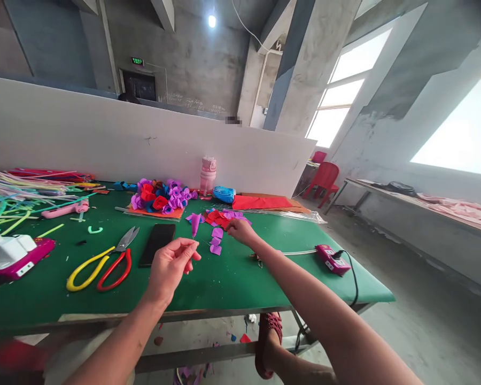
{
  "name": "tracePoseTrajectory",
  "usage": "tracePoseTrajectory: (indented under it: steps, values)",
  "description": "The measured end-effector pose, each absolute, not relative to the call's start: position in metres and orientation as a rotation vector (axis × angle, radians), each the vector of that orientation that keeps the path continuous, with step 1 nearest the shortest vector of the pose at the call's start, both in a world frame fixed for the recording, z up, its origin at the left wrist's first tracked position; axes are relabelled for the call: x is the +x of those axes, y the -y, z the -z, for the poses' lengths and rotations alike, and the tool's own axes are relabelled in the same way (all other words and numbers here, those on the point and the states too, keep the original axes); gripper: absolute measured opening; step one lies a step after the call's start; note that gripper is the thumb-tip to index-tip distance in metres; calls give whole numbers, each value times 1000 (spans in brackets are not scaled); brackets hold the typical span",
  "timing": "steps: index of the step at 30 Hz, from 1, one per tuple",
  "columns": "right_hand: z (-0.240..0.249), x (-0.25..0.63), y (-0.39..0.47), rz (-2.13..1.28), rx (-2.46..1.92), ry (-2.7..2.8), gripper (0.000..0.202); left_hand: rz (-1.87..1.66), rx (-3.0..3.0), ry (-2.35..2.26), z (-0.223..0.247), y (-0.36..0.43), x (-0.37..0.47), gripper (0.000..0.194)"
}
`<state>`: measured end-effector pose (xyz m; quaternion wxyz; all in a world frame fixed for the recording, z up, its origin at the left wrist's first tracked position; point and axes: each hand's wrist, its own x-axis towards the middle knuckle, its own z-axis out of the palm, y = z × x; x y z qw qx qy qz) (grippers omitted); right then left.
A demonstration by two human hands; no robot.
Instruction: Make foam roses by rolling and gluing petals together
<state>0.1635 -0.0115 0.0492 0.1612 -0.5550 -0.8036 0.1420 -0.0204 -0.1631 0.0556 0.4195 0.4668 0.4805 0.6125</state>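
Observation:
My left hand [175, 263] is closed in a pinch on the thin stem of a purple paper flower bud [195, 224], which stands upright above the fingertips. My right hand [241, 231] stretches forward to the near edge of a pile of red and purple petals [220, 217]. Its fingers are curled together; whether a petal is between them is hidden. Between the hands, a few loose purple petals [215, 241] lie in a short row. Behind the bud sits a heap of finished purple, red and blue paper flowers [160, 197].
Yellow-and-red-handled scissors [112, 256] and a black phone [157, 244] lie left of my left hand. Farther left are pipe cleaners [20, 195], a pink glue gun [66, 209] and a power strip [22, 262]. A pink bottle [208, 178] stands behind; another power strip [332, 260] lies right.

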Motion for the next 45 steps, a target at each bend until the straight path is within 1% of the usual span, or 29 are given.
tracePoseTrajectory:
  steps: [3, 6, 13, 22, 28, 33, 37, 45]
  values:
    - [-30, 140, -20, -369, -1670, 2351, 18, -1506, 1177, -1235, -54, 164, -22, 25]
    - [-19, 126, -34, -336, -1770, 2388, 11, -1452, 1199, -1261, -52, 168, -25, 24]
    - [-19, 128, -47, -321, -1810, 2446, 14, -1360, 1219, -1279, -53, 181, -30, 25]
    - [-26, 149, -28, -308, -1726, 2450, 19, -1360, 1219, -1283, -51, 180, -29, 28]
    - [-22, 136, -18, -297, -1672, 2489, 8, -1368, 1223, -1280, -52, 179, -22, 27]
    - [-19, 127, -14, -275, -1695, 2449, 10, -1378, 1231, -1274, -50, 176, -19, 25]
    - [-21, 133, -16, -391, -1756, 2358, 5, -1381, 1234, -1271, -48, 172, -22, 26]
    - [-31, 158, -18, -829, -1683, 2058, 17, -1368, 1236, -1279, -46, 165, -23, 27]
